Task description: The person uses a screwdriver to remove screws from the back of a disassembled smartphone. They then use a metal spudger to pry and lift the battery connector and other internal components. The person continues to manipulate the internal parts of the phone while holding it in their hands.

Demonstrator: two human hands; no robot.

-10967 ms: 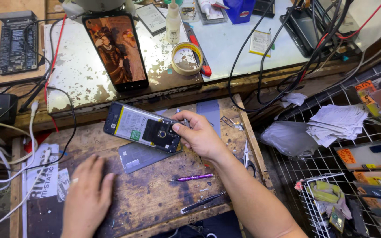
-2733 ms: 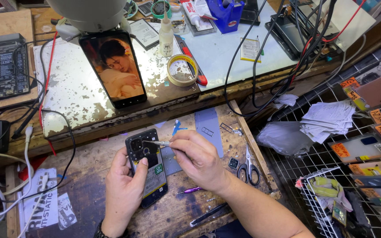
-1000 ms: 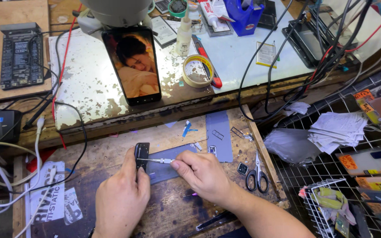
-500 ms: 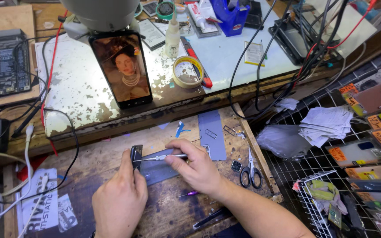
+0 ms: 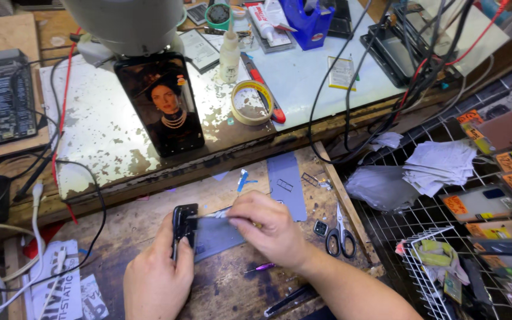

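My left hand (image 5: 158,275) grips a dark opened phone (image 5: 184,226), held on edge over the wooden pull-out board (image 5: 149,207). My right hand (image 5: 268,228) pinches a thin metal tool (image 5: 208,215) whose tip touches the upper part of the phone. A grey plastic sheet (image 5: 217,237) lies under both hands. Beside my right wrist lies a small purple-handled tool (image 5: 262,267).
A lit phone (image 5: 164,104) showing a portrait leans on the worn metal bench top (image 5: 96,136). A tape roll (image 5: 251,102), a small bottle (image 5: 229,53), a blue holder (image 5: 309,21) and cables sit behind. Scissors (image 5: 340,237) lie right; wire baskets (image 5: 445,261) hold packaged cases.
The phone lay flat in my right hand at first; both hands then took it up, and it now stands on edge in my left hand with the tool at its top.
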